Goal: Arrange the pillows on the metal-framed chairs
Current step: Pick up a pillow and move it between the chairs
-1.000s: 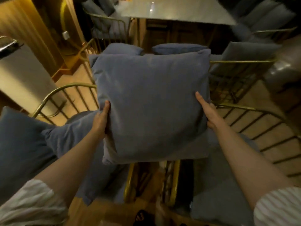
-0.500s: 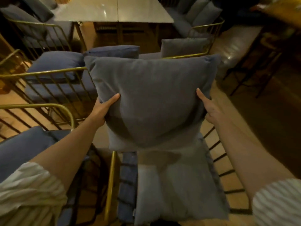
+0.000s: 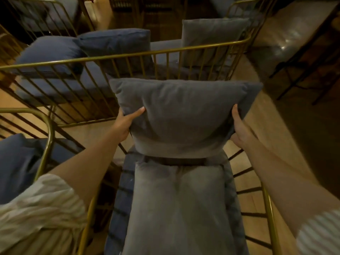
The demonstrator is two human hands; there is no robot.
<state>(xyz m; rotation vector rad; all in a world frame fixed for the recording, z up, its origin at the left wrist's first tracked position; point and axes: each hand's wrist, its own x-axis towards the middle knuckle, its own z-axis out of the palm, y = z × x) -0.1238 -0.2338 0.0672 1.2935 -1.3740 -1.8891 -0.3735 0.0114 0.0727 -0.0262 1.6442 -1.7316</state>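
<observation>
Here, grey pillow [image 3: 184,115] between left hand [image 3: 125,124] and right hand [image 3: 241,129], above seat cushion [image 3: 178,208].

Fingers of both hands hidden behind the pillow [image 3: 182,115]

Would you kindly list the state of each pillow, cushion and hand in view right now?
Held pillow: upright, gripped on both sides, above the seat cushion.
Left hand: closed on the pillow's left edge.
Right hand: closed on its right edge.
Seat cushion: lying flat on the near chair.
Blue pillows: resting on the chair behind the rail.
Grey pillow: standing upright on that chair.
</observation>
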